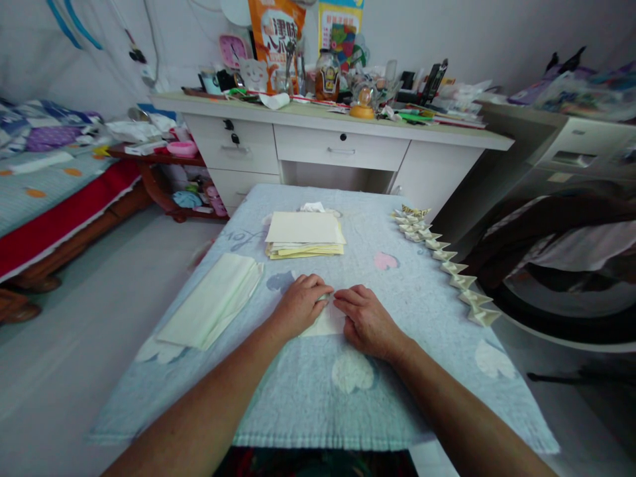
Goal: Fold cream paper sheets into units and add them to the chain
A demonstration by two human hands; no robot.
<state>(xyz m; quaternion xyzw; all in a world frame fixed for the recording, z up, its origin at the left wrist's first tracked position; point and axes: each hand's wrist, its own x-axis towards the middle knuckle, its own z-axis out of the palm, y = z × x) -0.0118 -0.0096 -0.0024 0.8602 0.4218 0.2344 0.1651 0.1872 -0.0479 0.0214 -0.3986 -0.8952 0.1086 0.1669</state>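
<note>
Both hands are at a small cream sheet of paper (324, 324) lying on the cloth-covered table. My left hand (301, 305) has its fingers bent together on the sheet's upper left part. From the other side, my right hand (366, 319) is closed at the paper's right edge, its fingertips close to those of the left. Much of the sheet is hidden under the hands. Beyond them sits a stack of cream and yellow paper (305, 228). Left of my left hand lies a folded pile of pale green paper (213, 301). A row of several folded paper pieces (462, 281) runs along the right side.
A pale blue cloth (397, 391) with heart shapes covers the table. Behind it stands a white desk (342, 142) crowded with a jar (328, 76), a pink clock (232, 50) and other items. A washing machine (571, 152) stands at right, a bed (54, 192) at left.
</note>
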